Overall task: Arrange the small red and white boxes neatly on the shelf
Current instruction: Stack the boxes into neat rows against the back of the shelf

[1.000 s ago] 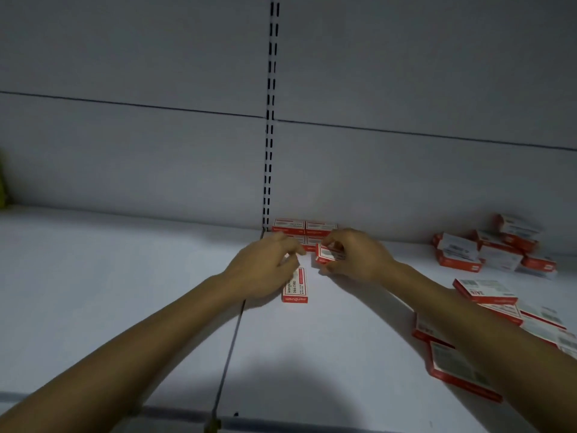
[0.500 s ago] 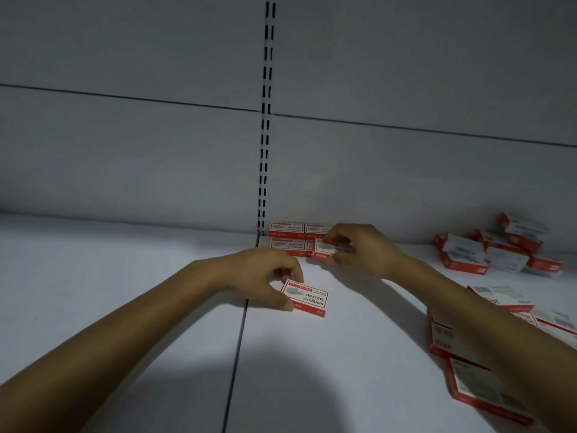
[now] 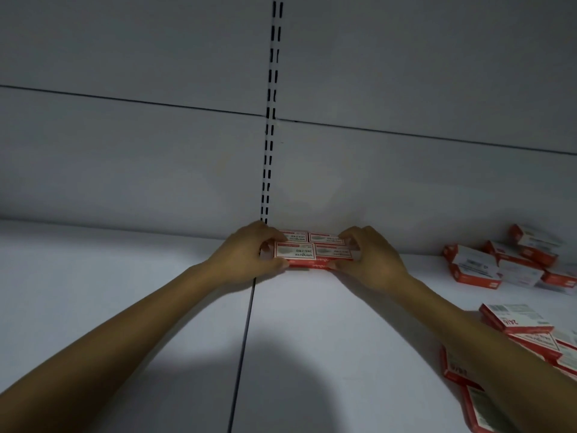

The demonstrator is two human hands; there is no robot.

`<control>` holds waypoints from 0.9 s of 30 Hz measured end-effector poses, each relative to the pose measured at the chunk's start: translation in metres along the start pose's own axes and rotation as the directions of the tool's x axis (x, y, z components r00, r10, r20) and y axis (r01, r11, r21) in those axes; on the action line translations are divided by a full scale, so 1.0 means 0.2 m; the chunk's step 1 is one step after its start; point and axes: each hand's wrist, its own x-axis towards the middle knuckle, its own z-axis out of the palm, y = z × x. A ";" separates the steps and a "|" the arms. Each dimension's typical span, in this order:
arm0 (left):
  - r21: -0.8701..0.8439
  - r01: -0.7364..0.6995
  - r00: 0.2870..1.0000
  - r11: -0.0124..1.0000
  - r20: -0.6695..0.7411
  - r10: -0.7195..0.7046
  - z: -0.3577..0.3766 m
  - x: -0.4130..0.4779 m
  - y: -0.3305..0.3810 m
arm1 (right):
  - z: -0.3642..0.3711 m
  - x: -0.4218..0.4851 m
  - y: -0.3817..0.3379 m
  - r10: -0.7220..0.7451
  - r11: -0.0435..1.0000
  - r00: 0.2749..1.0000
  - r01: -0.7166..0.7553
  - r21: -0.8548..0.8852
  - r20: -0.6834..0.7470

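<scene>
At the back of the shelf (image 3: 312, 332), against the wall (image 3: 390, 182), fingers (image 3: 276, 236) of the left hand (image 3: 246, 256) and right hand (image 3: 373, 259) clamp opposite ends of the block (image 3: 312, 250), 4 box tops showing, printed "wenguan" upside down. Loose boxes (image 3: 474, 270), 1 marked "24/6", lie well right.

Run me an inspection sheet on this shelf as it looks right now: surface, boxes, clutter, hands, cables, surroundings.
Surface: white shelf, seam running front to back.
Job's things: block of red and white boxes close to the back panel, four tops showing in two rows.
Clutter: back-right heap and front-right heap of loose boxes, unsorted.
Grippers: left hand and right hand grip the block's two ends.
Cables: nothing seen.
Surroundings: grey back panel with slotted upright.
</scene>
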 end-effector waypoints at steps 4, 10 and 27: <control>0.010 0.060 0.998 0.998 0.022 -0.060 0.05 0.03 -0.04 | 0.06 -0.05 0.04 0.025 0.991 0.999 -0.019 0.132 -0.047; -0.022 -0.004 1.000 1.000 -0.029 0.003 0.09 0.02 -0.07 | 0.10 -0.06 0.08 0.027 0.962 0.995 0.000 0.274 -0.093; -0.190 0.075 0.995 0.979 -0.046 -0.085 0.10 0.04 -0.11 | 0.09 -0.03 0.09 0.104 0.918 0.992 -0.069 0.390 -0.070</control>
